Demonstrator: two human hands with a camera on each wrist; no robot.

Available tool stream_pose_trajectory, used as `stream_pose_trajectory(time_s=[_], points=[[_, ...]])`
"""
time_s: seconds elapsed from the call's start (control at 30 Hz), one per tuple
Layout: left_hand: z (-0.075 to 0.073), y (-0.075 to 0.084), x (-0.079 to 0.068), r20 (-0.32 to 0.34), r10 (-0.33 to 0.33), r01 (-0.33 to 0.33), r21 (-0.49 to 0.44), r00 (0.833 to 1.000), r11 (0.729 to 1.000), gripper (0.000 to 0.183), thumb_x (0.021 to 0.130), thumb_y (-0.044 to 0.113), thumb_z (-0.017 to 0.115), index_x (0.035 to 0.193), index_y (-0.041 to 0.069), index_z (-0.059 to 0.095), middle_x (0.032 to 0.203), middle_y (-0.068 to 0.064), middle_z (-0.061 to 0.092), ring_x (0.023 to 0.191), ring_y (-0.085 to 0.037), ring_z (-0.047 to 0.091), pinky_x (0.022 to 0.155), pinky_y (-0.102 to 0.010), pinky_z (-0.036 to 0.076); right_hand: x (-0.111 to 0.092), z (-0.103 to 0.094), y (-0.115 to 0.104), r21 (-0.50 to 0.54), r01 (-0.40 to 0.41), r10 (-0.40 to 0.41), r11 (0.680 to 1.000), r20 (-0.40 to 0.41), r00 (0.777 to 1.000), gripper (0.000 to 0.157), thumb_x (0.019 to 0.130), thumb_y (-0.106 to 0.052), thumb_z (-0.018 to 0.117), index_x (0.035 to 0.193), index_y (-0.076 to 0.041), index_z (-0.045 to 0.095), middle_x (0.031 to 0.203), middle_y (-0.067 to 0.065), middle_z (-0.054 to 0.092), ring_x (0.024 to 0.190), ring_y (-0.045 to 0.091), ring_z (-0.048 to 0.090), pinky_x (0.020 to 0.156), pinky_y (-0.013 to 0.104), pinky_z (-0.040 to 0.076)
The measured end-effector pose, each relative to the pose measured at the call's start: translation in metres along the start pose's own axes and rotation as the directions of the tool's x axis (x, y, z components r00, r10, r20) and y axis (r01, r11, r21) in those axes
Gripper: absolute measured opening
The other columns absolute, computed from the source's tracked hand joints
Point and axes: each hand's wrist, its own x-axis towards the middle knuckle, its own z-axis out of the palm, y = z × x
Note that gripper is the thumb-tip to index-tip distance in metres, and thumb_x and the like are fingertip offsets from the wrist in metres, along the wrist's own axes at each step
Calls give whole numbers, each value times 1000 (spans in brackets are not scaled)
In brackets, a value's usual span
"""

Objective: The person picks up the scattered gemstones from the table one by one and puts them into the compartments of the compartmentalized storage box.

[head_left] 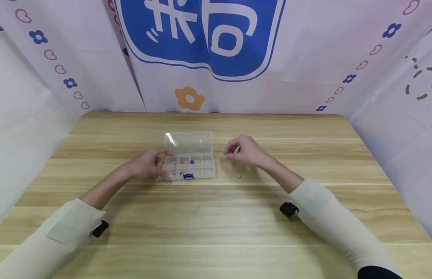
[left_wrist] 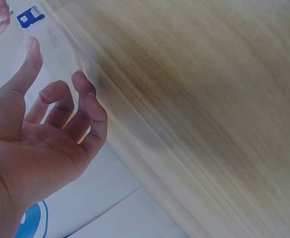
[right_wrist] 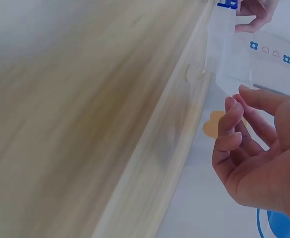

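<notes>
A clear plastic compartment box (head_left: 207, 171) lies on the wooden table, its transparent lid (head_left: 193, 143) raised at the back. My left hand (head_left: 147, 163) holds the box's left end, thumb at the front corner and index finger near the back; its other fingers curl beside the box. Blue latch (head_left: 188, 176) sits at the front edge. Inside are a small blue piece (head_left: 191, 162) and a small orange piece (head_left: 182, 161). Right of the box, my right hand (head_left: 246, 150) hovers over the table, thumb and index fingertips close together; whether something tiny is between them cannot be made out.
A tiny pale piece (head_left: 238, 176) lies on the table (head_left: 209, 228) below the right hand. Behind the table's far edge hangs a printed white cloth (head_left: 306, 69) with a blue sign and an orange flower.
</notes>
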Motion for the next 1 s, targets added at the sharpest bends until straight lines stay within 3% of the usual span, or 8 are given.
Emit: stream_pose_trajectory(time_s=[0.6,1.0], points=[[0,-2,0,5,-11,11,0,1000,1000,71,86,8,84,145,-8,48,61,1,43,54,-9,39,51,-23,36,-24,-9,22,-5,11,-11,1000,130,991,3,91,-2,77,93,0,77,87,2,73,81,13,63,79,32,56],[0,-2,1,5,-10,9,7,1000,1000,70,86,9,84,145,-8,49,61,1,43,55,-9,38,51,-23,36,-32,-7,25,46,-26,17,999,197,980,7,87,-5,81,92,-2,77,82,2,72,76,13,61,72,28,53]])
